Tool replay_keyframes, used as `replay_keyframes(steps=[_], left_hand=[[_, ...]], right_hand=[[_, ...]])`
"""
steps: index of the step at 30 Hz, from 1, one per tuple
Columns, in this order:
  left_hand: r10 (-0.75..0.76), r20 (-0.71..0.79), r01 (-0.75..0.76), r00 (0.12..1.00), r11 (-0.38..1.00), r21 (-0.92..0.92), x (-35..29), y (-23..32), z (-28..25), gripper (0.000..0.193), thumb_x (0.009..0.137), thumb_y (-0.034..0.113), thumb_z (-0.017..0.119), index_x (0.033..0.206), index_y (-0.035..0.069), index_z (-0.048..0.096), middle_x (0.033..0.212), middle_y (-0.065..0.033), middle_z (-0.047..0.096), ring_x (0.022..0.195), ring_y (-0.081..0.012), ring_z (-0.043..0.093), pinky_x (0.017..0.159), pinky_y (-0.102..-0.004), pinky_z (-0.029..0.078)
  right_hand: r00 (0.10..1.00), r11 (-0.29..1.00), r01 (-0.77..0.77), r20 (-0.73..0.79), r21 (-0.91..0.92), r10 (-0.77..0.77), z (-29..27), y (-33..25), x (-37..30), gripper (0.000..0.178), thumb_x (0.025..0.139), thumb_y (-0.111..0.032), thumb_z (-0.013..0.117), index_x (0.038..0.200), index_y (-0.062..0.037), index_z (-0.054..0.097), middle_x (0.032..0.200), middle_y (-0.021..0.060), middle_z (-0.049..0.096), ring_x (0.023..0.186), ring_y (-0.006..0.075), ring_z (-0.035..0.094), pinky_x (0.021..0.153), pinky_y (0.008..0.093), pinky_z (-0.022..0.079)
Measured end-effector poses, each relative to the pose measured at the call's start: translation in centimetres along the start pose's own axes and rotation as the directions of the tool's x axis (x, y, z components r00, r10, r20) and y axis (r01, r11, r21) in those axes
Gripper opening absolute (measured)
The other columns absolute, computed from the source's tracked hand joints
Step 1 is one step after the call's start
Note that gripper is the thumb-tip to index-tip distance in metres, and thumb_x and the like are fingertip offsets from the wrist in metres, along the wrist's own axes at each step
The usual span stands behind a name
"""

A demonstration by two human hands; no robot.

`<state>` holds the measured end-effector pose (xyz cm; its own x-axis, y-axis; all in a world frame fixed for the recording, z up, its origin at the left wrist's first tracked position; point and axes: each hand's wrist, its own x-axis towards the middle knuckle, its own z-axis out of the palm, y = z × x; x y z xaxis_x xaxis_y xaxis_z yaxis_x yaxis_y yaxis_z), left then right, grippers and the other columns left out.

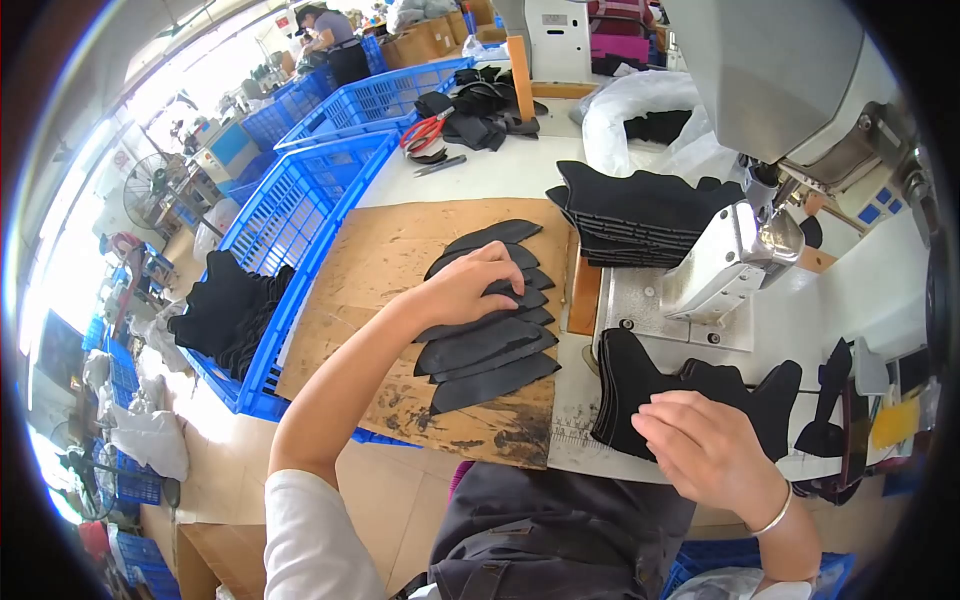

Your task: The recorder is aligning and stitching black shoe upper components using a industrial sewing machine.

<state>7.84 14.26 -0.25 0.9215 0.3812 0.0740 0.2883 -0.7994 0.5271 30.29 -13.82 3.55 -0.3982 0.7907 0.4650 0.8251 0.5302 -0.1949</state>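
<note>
My left hand [472, 287] rests over a row of overlapping black leaf-shaped pieces [485, 345] on a worn brown board [375, 260]. Its fingers are bent, their tips touching the pieces, and a gap shows between thumb and forefinger. My right hand [708, 448], a pale bangle on its wrist, is over the near edge of a stack of black cut pieces [690, 385]. The right fingers are curled together; whatever may be under them is hidden. Just beyond that stack stands the sewing machine's white metal arm [725, 260].
Another stack of black cut pieces [640, 215] lies behind the machine arm. Red-handled scissors [427, 132] and a small grey tool [440, 165] lie at the back. Blue crates [300, 205] line the left side, one holding black pieces [230, 310]. A co-worker [335, 45] stands far off.
</note>
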Motion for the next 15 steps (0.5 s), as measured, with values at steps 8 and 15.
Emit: replay_keyframes(steps=[8,15], left_hand=[[0.036,0.147,-0.044,0.988,0.998,0.049,1.3,-1.2,-0.6,0.021,0.08,0.017,0.074,0.088,0.007,0.058,0.097,-0.0082,0.053,0.097,-0.0255,0.054,0.083,-0.0356,0.044],[-0.138,0.132,0.145,0.982,0.988,-0.05,1.0,0.3,-0.6,0.019,0.078,0.014,0.074,0.087,0.005,0.06,0.078,-0.0073,0.061,0.075,-0.0253,0.059,0.069,-0.0347,0.046]], right_hand=[[0.997,1.0,0.023,0.069,0.012,-0.024,1.5,1.1,4.6,0.025,0.075,-0.006,0.065,0.1,-0.001,0.061,0.098,0.0091,0.061,0.095,0.0228,0.061,0.071,0.0301,0.054],[0.994,0.991,0.099,0.058,-0.092,-0.094,9.0,4.9,10.0,0.019,0.081,-0.013,0.062,0.097,-0.002,0.059,0.107,0.0106,0.064,0.099,0.0235,0.06,0.078,0.0342,0.054]])
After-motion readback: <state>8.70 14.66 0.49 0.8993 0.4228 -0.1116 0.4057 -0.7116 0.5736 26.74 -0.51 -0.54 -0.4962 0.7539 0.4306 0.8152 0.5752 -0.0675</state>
